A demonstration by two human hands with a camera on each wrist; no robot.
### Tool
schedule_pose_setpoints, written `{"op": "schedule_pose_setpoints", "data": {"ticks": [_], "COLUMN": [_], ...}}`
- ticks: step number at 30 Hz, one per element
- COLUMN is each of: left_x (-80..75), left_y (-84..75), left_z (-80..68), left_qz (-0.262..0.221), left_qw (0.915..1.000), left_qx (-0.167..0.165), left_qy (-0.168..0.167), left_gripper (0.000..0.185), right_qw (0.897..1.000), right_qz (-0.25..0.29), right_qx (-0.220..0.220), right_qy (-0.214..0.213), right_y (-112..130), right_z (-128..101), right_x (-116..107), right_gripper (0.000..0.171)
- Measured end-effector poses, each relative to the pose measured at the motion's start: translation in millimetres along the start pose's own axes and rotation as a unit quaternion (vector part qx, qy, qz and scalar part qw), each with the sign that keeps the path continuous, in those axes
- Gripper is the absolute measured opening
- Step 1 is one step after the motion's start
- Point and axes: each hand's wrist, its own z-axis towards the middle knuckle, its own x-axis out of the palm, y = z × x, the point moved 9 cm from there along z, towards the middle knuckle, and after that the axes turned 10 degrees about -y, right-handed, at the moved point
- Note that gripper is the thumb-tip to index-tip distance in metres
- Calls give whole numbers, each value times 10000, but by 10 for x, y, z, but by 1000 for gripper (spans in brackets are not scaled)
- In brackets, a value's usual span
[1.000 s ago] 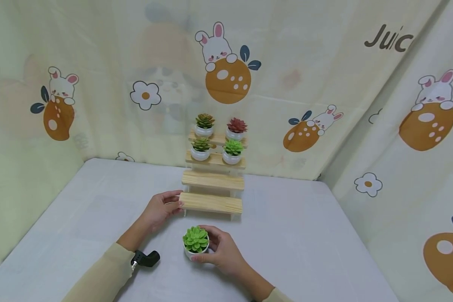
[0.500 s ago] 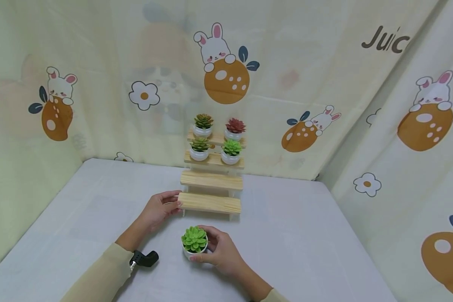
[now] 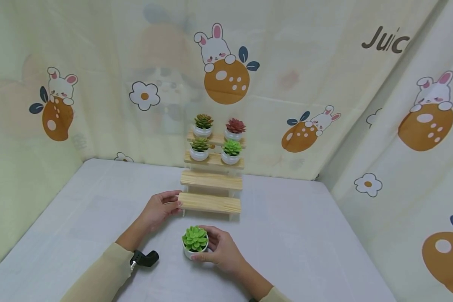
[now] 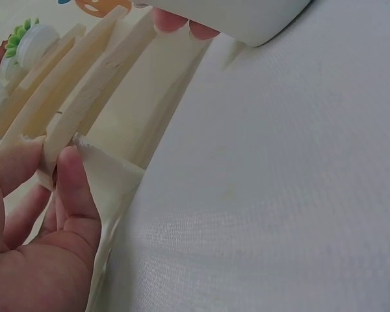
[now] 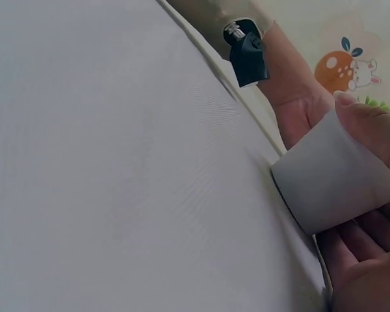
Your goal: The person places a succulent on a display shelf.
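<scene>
My left hand (image 3: 160, 212) pinches the left end of the lowest board of a tiered wooden stand (image 3: 211, 203). In the left wrist view the thumb and fingers (image 4: 77, 185) close on that board's end from both sides. In front of the stand, my right hand (image 3: 223, 251) grips a bright green potted succulent (image 3: 195, 239) from its right side. The right wrist view shows the succulent's smooth white pot (image 5: 331, 179) between thumb and fingers, its base right at the tabletop. The lowest two boards carry no plants.
On the stand's upper two boards stand several small potted succulents, among them a red one (image 3: 235, 126) and a light green one (image 3: 231, 151). A white cloth covers the table (image 3: 294, 235). A printed curtain (image 3: 272, 84) hangs behind and along the sides.
</scene>
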Motion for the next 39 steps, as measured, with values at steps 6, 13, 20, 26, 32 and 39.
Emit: {"op": "schedule_pose_setpoints", "data": {"ticks": [6,13,20,26,32,39], "left_x": [-3,3,9,6,-3,-2], "left_y": [3,-12,-15,-22,-7,-5], "left_z": [6,-8,-11,-4,7,14], "left_qz": [41,136,143,143,119,126], "left_qw": [10000,9999,9999,9999,9999,9999], "left_qx": [-1,24,19,21,-36,29], "left_qy": [-18,-68,-50,-45,-69,-66], "left_gripper": [51,50,50,51,51,50], "right_qw": [9997,9990,9979,9969,9938,9934], "right_qz": [-201,-333,-501,-487,-635,-558], "right_qx": [-120,-223,-144,-187,-485,-421], "right_qy": [-98,-209,-378,-596,-777,-913], "right_y": [6,74,200,305,428,500], "right_z": [58,167,280,415,533,678], "right_x": [-49,-122,-209,-276,-316,-357], "right_gripper": [72,73,75,73,72,72]}}
